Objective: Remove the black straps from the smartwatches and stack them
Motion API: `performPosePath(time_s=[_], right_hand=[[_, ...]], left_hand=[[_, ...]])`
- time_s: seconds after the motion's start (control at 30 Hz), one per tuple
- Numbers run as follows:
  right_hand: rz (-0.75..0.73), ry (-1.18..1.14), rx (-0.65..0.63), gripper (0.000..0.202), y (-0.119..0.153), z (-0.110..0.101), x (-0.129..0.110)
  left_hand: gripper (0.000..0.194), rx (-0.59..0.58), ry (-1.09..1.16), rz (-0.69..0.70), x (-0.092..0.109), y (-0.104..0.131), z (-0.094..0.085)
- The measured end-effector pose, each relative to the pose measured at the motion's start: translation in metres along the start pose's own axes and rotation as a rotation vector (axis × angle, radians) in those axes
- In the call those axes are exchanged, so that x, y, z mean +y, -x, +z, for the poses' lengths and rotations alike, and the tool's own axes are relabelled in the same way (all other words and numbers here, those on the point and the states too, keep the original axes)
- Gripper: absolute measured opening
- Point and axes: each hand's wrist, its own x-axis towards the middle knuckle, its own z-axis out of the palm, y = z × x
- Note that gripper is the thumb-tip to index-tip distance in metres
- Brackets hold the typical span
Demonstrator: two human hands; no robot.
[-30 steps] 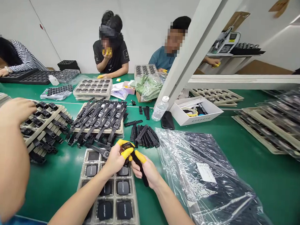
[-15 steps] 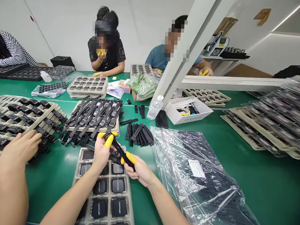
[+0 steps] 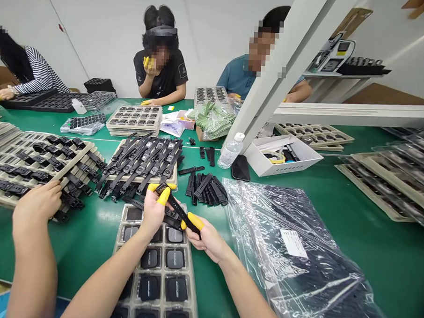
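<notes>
Yellow finger covers sit on some fingers of both my hands. My left hand [image 3: 155,212] pinches the case end of a black smartwatch [image 3: 177,207] between thumb and finger. Lower and to the right, my right hand [image 3: 206,236] grips the same watch's black strap. The watch slants down to the right above a beige tray [image 3: 192,277], whose compartments hold dark square pieces. Another black watch [image 3: 172,213] shows partly behind the held one at the tray's far end. Loose black straps [image 3: 205,189] lie in a pile beyond my right hand.
At left, a co-worker's hand [image 3: 37,203] touches stacked trays of watches [image 3: 32,163]. Another watch-laden stack [image 3: 147,161] stands ahead. A plastic bag [image 3: 275,237], bottle [image 3: 230,152], phone [image 3: 240,168] and white box [image 3: 285,168] lie right, beside a slanted post [image 3: 271,82].
The view has shifted, so most things appear further right. Both my hands keep their grip on the watch. Across the table, a co-worker's head has lifted slightly.
</notes>
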Motion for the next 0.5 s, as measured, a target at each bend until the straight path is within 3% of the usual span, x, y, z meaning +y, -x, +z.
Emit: performPosePath(time_s=[0.5], right_hand=[[-0.042,0.022,-0.018,0.045,0.0043,0.0008,-0.0017]], left_hand=[[0.047,0.071,0.032,0.033,-0.0032,-0.0039,-0.0073]])
